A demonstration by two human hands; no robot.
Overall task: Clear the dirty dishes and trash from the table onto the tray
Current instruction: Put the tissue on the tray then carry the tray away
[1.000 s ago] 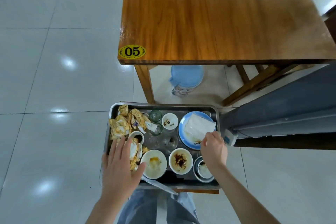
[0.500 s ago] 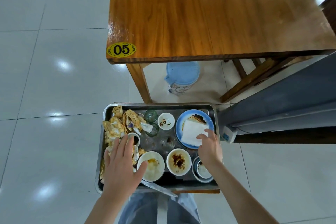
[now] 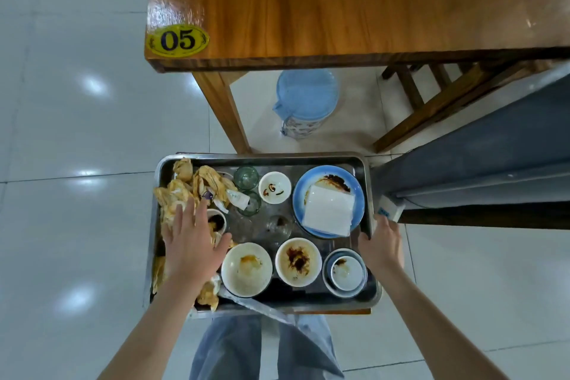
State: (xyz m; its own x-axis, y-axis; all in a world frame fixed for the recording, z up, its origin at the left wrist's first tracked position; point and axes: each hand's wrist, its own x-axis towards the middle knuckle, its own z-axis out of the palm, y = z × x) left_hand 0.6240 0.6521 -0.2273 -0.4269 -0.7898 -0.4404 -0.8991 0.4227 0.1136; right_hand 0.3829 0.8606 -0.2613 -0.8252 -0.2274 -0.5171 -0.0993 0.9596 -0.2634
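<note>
Tray (image 3: 367,191) | bowls 5 | glasses 3 | plate (image 3: 327,177) 1 | hands 2

The left hand (image 3: 191,244) covers part of the crumpled napkins (image 3: 197,185) and a small cup (image 3: 217,220), and whether it presses them or hovers above cannot be told. The right hand (image 3: 384,244) sits at the tray (image 3: 368,182) rim, its fingertips hidden, so its hold is unclear. The table (image 3: 339,3) runs off the top and right edges, both forearms leave at the bottom, the white object (image 3: 389,210) by the grey panel (image 3: 493,157) is too small to identify, and the bin (image 3: 305,105) print is blurred.
</note>
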